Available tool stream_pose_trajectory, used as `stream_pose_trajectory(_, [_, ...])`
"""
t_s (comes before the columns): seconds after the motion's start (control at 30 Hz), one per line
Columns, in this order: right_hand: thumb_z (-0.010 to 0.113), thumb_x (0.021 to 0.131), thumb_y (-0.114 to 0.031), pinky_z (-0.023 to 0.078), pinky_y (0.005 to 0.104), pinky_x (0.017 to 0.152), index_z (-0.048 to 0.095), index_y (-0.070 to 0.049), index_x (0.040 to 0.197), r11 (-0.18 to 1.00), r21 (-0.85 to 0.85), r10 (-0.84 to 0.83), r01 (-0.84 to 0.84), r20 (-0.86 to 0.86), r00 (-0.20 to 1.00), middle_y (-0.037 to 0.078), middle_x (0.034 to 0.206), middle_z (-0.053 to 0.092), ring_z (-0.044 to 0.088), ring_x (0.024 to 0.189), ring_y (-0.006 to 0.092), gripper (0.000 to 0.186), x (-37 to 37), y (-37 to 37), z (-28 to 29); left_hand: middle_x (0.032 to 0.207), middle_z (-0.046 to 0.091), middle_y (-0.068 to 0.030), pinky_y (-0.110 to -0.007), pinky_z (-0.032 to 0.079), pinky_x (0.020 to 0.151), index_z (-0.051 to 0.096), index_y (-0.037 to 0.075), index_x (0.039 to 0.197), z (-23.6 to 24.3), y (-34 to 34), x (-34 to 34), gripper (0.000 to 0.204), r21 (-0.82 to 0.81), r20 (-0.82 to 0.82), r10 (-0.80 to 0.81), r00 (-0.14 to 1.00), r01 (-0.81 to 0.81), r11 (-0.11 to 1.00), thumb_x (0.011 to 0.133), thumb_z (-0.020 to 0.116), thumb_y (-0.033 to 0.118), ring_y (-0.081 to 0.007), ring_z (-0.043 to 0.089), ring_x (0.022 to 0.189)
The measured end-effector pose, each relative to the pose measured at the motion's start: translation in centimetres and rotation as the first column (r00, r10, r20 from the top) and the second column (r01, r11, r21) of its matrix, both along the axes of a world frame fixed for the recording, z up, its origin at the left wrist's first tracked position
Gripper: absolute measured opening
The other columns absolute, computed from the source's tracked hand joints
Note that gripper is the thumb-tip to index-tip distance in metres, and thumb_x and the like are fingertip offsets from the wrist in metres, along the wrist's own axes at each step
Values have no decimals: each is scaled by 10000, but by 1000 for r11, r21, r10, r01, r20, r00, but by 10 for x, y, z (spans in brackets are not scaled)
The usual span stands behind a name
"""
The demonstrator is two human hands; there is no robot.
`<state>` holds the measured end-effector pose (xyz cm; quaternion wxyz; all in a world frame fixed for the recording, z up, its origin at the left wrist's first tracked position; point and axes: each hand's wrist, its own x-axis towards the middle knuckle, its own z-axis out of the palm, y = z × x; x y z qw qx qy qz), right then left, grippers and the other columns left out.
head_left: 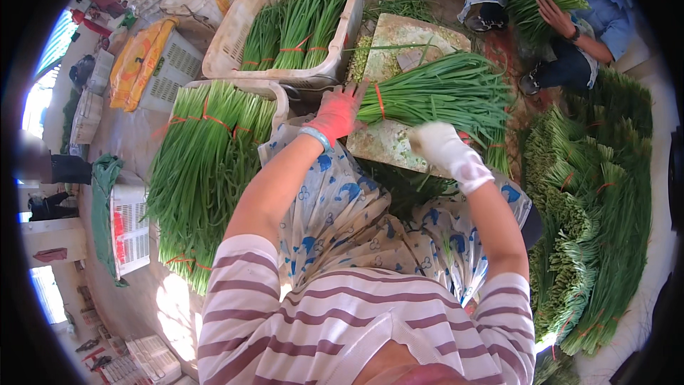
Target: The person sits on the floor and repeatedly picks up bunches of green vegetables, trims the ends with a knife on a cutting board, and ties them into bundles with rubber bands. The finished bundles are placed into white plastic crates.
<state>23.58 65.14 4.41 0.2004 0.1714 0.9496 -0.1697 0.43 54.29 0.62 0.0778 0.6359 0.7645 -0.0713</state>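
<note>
A bundle of garlic chives (434, 96) lies across a worn stone-like board (399, 146) in front of me, with an orange-red band around its stalk end. My left hand (338, 112), in a red glove, is closed at the cut ends of this bundle; its grasp is partly hidden by the hand itself. Just below the bundle, over the board's near right edge, hovers my right hand (440, 148) in a white glove. Its fingers look curled but are smeared by motion, and anything inside them is hidden.
Banded chives fill a white crate (214, 63) ahead and hang over another crate (280, 103) at left. Chives are heaped (605, 207) at right. A co-worker (602, 14) holds a bunch (541, 11) at far right. A yellow sack (139, 64) drapes a crate farther left.
</note>
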Motion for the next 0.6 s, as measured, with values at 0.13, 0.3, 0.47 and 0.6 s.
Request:
stream_pose_trajectory(0.13, [724, 837, -387, 537, 466, 828, 736, -80, 1076, 991, 82, -94, 103, -100, 991, 160, 970, 713, 691, 942, 344, 390, 28, 1, 1, 1421, 485, -231, -517, 441, 1008, 146, 93, 1597, 5, 9, -1, 1307, -4, -61, -45, 997, 45, 999, 613, 870, 560, -391, 526, 1228])
stream_pose_trajectory(0.3, [771, 781, -319, 529, 437, 792, 684, -112, 1127, 969, 1, -214, 246, -492, 844, 120, 989, 675, 669, 944, 312, 412, 0, -7, -45, 1308, 565, -245, -503, 432, 1032, 143, 77, 1595, 6, 22, -6, 1389, 52, -151, -157, 976, 166, 985, 535, 908, 546, -400, 564, 1200])
stream_pose_trajectory(0.47, [757, 774, -218, 530, 450, 729, 689, -110, 968, 935, 226, -43, 274, -694, 719, 114, 834, 635, 665, 812, 312, 233, -55, -26, -76, 1203, 653, -199, -439, 484, 992, 226, 63, 1572, 39, 36, 0, 1304, -189, 49, -90, 995, 97, 977, 543, 915, 471, -350, 646, 1098])
stream_pose_trajectory(0.6, [726, 826, -202, 541, 423, 727, 707, -95, 921, 954, -240, -297, 178, -688, 662, 128, 884, 667, 678, 834, 315, 144, -66, -37, -69, 1202, 611, -232, -473, 501, 922, 206, 72, 1578, 10, 34, -17, 1314, -102, 77, -113, 991, 121, 987, 554, 909, 500, -402, 634, 1046])
